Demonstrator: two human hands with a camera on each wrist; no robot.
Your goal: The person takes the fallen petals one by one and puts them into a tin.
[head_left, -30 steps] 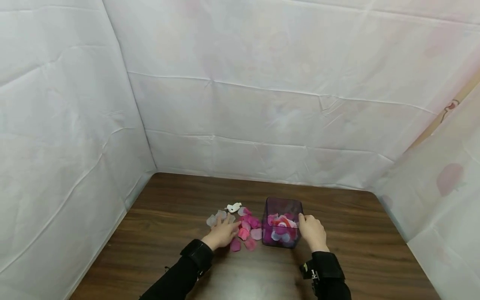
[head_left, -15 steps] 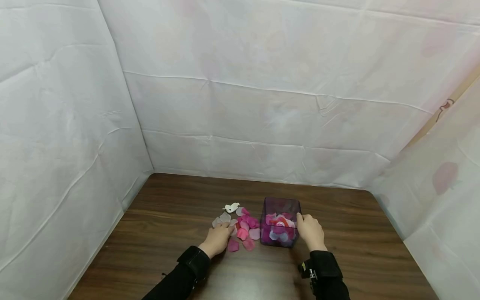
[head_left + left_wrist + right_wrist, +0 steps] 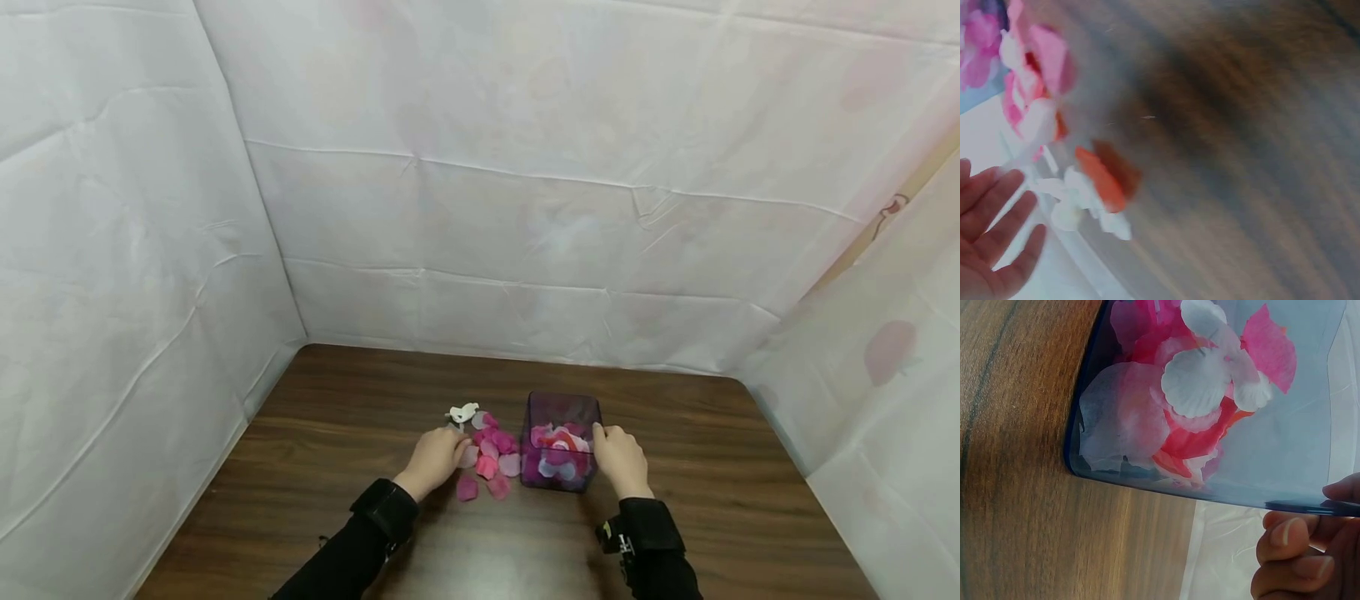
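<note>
Wood-grain table, white cloth behind. Left hand beside loose petals, fingers loosely extended, hold unclear. Right hand pinches the side of a purple box containing petals.

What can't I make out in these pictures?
Head: anything beneath the left hand, covered by it.
Left wrist: exact outlines of the loose petals, blurred.
Right wrist: lowest petals in the box, largely covered by upper petals; part of the right hand, cut by the right edge.
</note>
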